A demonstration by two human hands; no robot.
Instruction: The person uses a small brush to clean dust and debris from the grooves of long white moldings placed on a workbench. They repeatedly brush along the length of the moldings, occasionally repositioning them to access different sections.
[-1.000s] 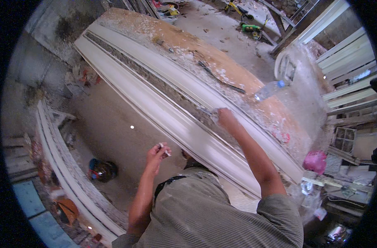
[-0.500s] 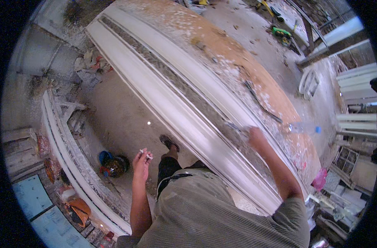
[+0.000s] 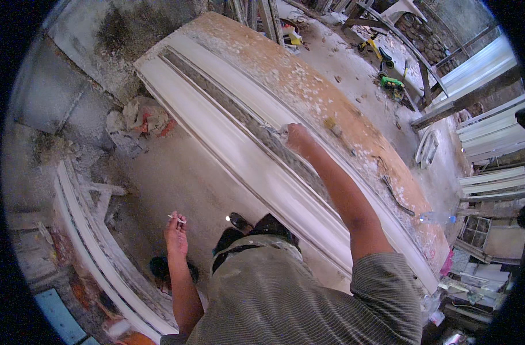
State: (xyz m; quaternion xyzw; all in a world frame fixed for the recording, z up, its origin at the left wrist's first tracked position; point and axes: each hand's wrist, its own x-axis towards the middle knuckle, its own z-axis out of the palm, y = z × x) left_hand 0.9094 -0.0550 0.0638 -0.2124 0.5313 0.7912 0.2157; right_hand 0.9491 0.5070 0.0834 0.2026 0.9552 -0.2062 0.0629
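Observation:
My right hand (image 3: 298, 139) is closed round a small pale hand tool (image 3: 277, 131), mostly hidden by the fingers. The tool is over the rough grey channel (image 3: 239, 106) between two long white mouldings. The near moulding (image 3: 216, 138) and the far moulding (image 3: 228, 75) lie side by side on a tan board (image 3: 308, 75) strewn with white flakes. Away from them on the left, my left hand (image 3: 176, 237) is raised, pinching a thin white stick like a cigarette (image 3: 172, 217) between its fingers.
Another white moulding (image 3: 92, 247) lies on the left. A dark strip (image 3: 396, 198) and a clear bottle (image 3: 435, 218) are on the board's far side. White panels (image 3: 492, 132) stand at the right. A green toy (image 3: 392, 84) is on the floor at the back.
My right hand has moved far along the channel, forward and to the left, with the tool. My left hand has shifted slightly left, still holding the stick. The view has shifted too.

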